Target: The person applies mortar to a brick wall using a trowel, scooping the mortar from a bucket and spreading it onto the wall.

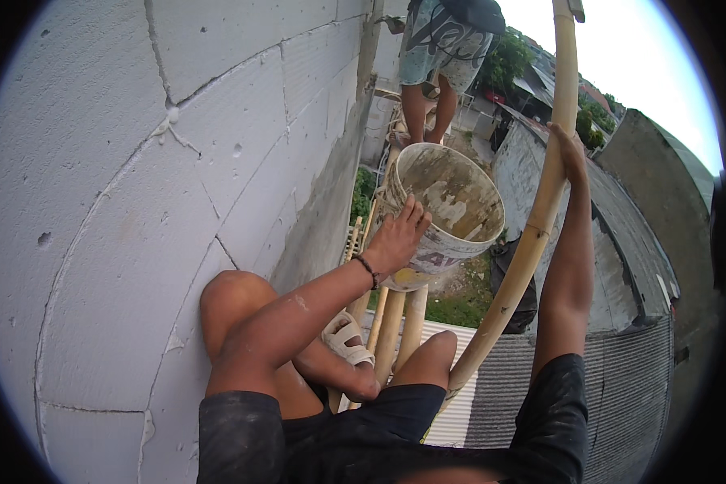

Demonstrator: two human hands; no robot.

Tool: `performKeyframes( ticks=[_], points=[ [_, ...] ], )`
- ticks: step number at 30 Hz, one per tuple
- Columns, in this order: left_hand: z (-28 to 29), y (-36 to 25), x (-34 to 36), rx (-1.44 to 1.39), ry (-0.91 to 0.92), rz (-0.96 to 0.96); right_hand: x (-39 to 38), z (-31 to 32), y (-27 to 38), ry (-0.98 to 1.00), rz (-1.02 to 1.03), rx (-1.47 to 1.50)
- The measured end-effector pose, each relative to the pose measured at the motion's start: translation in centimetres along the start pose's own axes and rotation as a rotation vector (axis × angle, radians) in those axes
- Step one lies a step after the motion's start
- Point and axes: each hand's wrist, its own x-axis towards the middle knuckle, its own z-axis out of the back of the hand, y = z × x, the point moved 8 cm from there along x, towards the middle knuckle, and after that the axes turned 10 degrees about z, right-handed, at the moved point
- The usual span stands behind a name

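My left hand (397, 236) rests flat on the side of a dirty white bucket (452, 211) that is tilted with its empty, mortar-stained mouth facing me. A dark bracelet sits on that wrist. My right hand (570, 153) is wrapped around an upright bamboo pole (540, 218) on the right. I sit on bamboo scaffold poles (394, 327), with my bare knees and a white sandal (345, 336) below the bucket.
A white block wall (121, 202) with mortar joints fills the left. Another person in shorts (437, 48) stands higher on the scaffold ahead. Far below lie corrugated roofs (621, 387), grass and neighbouring houses.
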Motion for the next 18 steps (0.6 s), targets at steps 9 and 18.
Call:
performKeyframes(
  ticks=[9, 18],
  points=[
    [-0.1, 0.0, -0.1, -0.006, 0.048, -0.007, -0.1, 0.2, 0.0, -0.016, -0.036, -0.035],
    [-0.2, 0.0, 0.0, -0.023, 0.047, -0.002, 0.2, 0.3, -0.6, -0.009, -0.027, -0.037]
  ],
)
